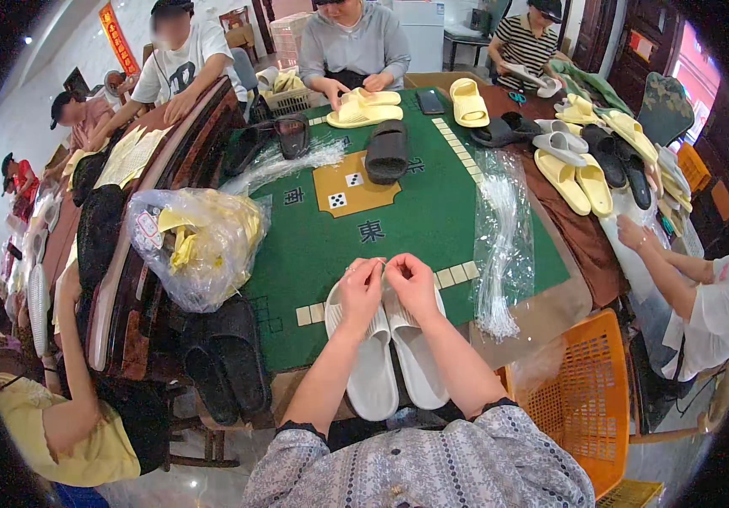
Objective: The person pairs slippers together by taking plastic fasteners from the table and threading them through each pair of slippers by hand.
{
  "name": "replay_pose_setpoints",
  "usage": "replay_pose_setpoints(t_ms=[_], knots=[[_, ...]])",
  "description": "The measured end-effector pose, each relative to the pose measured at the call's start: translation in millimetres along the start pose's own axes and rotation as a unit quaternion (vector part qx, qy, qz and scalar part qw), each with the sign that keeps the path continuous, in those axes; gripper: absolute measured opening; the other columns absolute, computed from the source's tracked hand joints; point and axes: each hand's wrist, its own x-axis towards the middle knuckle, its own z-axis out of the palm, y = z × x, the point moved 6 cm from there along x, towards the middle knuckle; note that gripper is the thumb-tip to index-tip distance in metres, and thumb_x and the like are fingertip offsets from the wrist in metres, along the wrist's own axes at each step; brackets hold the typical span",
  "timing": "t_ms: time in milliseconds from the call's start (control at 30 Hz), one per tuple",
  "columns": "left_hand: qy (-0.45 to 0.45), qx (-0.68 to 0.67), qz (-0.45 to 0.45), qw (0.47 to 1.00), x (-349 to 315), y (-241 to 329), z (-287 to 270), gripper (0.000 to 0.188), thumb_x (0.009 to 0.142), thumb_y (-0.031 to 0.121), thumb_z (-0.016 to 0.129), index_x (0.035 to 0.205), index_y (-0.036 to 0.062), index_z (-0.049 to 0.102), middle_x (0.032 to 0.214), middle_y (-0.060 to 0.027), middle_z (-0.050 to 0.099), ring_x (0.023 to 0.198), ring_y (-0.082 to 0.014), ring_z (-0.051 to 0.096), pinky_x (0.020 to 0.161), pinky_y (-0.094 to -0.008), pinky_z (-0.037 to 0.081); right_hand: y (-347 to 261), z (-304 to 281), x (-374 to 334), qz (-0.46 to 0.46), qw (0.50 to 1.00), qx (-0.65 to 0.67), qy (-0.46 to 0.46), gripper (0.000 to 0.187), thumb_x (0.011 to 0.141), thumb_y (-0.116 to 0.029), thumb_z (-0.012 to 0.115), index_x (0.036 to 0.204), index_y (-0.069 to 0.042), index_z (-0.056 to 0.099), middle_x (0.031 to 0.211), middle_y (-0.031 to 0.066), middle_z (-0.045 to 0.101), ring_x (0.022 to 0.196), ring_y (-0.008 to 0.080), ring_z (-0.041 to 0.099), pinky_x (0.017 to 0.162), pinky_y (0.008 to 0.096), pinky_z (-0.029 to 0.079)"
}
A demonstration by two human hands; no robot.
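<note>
A pair of white slippers (373, 377) lies at the near edge of the green table mat (305, 245), toes pointing away from me. Above their straps, my left hand (359, 296) and my right hand (413, 288) meet, each with thumb and fingers pinched together. Whatever lies between the fingertips is too small to make out. Both hands partly cover the slippers' straps. To the right of my hands is a clear bag of thin white plastic strands (502, 245). Over to the left sits a clear plastic bag with yellow paper pieces (199, 241).
Black slippers (225, 360) lie at near left. A dark slipper (387, 152), loose clear strands (301, 163) and a phone (430, 103) are farther back. Several slippers (576, 178) crowd the right side, near an orange basket (580, 398). Across the table, a person handles yellow slippers (364, 107).
</note>
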Motion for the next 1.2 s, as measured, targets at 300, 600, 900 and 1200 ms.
replay_pose_setpoints(t_ms=[300,600,900,1200], knots=[[-0.011,0.034,0.036,0.999,-2,2,3,0.009,0.086,0.003,0.062,0.09,-0.0015,0.069,0.082,-0.0162,0.067,0.074,-0.0322,0.065,0.066,-0.0389,0.051,-4,1,-3,-0.022,1.0,-0.016,-0.004,0.006,0.087,-0.007,0.065,0.084,-0.002,0.063,0.07,-0.0049,0.057,0.064,0.0024,0.047,0.056,0.0213,0.04],[-0.029,0.045,0.041,0.998,-5,-3,4,0.01,0.084,-0.001,0.062,0.091,-0.0018,0.069,0.077,-0.0143,0.064,0.07,-0.0269,0.063,0.064,-0.0349,0.049,-3,0,-2,-0.019,0.999,-0.027,-0.001,0.006,0.086,-0.008,0.064,0.083,-0.003,0.062,0.069,-0.003,0.057,0.063,0.0042,0.048,0.057,0.0225,0.041],[-0.055,0.115,0.078,0.989,-6,0,8,0.012,0.083,0.001,0.06,0.091,-0.0026,0.067,0.087,-0.0175,0.065,0.08,-0.035,0.064,0.072,-0.041,0.051,-5,-1,0,-0.047,0.999,-0.027,-0.008,0.007,0.087,-0.008,0.064,0.084,-0.001,0.062,0.07,-0.0003,0.058,0.063,0.0059,0.05,0.058,0.0238,0.043],[0.036,0.013,-0.047,0.998,4,-13,-12,0.012,0.091,0.005,0.059,0.095,0.0016,0.069,0.079,-0.0084,0.064,0.068,-0.0157,0.058,0.062,-0.0289,0.045,0,-5,2,-0.032,0.998,-0.011,0.054,0.01,0.087,-0.013,0.07,0.089,-0.005,0.064,0.077,-0.0026,0.061,0.067,0.0046,0.049,0.059,0.0223,0.041]])
